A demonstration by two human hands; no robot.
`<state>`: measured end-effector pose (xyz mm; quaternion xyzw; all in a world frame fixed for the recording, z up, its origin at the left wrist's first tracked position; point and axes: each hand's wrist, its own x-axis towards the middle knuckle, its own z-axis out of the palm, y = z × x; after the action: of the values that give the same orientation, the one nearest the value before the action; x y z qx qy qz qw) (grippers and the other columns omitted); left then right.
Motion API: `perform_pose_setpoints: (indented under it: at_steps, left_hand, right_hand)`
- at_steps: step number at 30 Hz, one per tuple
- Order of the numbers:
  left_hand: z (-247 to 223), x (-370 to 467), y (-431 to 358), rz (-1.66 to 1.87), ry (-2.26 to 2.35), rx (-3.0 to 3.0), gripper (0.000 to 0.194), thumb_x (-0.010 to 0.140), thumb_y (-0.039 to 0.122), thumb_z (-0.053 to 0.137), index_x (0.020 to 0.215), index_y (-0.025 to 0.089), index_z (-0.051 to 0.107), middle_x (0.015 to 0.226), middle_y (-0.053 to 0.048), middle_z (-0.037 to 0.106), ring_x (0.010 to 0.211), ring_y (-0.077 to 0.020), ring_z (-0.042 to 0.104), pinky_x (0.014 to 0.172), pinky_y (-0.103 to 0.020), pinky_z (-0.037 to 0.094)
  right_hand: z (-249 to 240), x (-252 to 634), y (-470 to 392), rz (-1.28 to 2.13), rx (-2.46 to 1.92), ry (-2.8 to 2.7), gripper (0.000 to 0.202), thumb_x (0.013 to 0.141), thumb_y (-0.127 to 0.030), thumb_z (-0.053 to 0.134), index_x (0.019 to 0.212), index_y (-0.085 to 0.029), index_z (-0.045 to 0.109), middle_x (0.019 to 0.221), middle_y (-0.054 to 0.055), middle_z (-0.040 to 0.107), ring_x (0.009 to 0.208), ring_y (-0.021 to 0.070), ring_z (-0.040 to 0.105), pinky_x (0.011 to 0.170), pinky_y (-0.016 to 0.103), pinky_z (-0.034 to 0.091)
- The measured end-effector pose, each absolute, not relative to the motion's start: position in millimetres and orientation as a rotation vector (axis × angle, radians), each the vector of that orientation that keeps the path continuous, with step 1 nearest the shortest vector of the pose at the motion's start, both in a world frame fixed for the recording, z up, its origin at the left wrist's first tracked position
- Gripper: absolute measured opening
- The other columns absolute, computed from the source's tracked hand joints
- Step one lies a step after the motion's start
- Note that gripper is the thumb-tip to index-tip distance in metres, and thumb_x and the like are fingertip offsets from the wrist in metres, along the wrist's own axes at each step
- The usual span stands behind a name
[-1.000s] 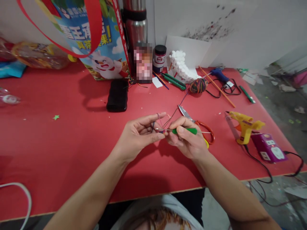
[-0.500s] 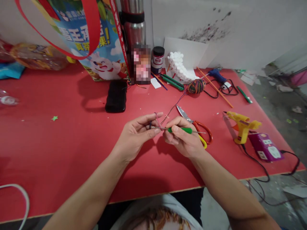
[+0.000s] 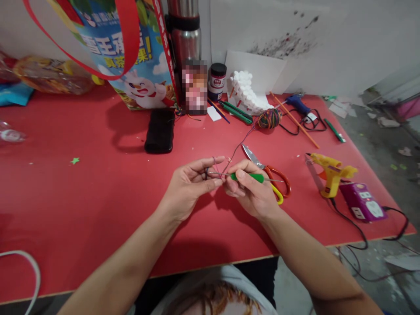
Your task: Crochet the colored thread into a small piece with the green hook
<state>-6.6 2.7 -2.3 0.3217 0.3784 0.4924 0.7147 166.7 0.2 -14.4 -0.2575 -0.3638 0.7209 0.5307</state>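
Note:
My right hand [image 3: 251, 186] is closed round the green handle of a crochet hook [image 3: 256, 177], whose thin metal shaft points left toward my other hand. Yarn [image 3: 235, 152] is looped over the fingers of my left hand [image 3: 190, 183], its index finger stretched out and its thumb near the yarn. Thin strands run between both hands at the hook's shaft. From there the yarn leads up to a multicoloured yarn ball [image 3: 269, 118]. Just behind my right hand lie scissors [image 3: 278, 177] with orange and yellow handles, partly hidden.
On the red table [image 3: 98, 210] stand a yellow glue gun [image 3: 331, 173] and a purple power box [image 3: 364, 202] at right. A black phone [image 3: 159, 131] lies behind my hands. Farther back are a printed bag [image 3: 144, 83], a steel flask [image 3: 187, 41], a jar [image 3: 217, 81] and a green cutter [image 3: 236, 112].
The hook's metal shaft has shifted slightly and its tip now shows clear of my left thumb. Both hands stay close together, the yarn still looped on the left fingers.

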Motion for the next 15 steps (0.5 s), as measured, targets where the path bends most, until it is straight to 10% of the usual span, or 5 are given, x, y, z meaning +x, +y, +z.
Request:
perform_pose_setpoints:
  at_steps: [15]
  left_hand:
    - [-1.3, -6.0, 6.9, 1.193, 0.871, 0.672, 0.043, 0.065, 0.013, 0.092, 0.107, 0.019, 0.084, 0.078, -0.001, 0.069, 0.074, -0.0104, 0.068, 0.078, -0.021, 0.058]
  right_hand:
    - [-17.7, 169.5, 2.4, 1.696, -0.644, -0.960, 0.016, 0.096, -0.035, 0.071, 0.098, -0.019, 0.069, 0.067, -0.002, 0.066, 0.049, 0.0069, 0.042, 0.049, 0.023, 0.035]
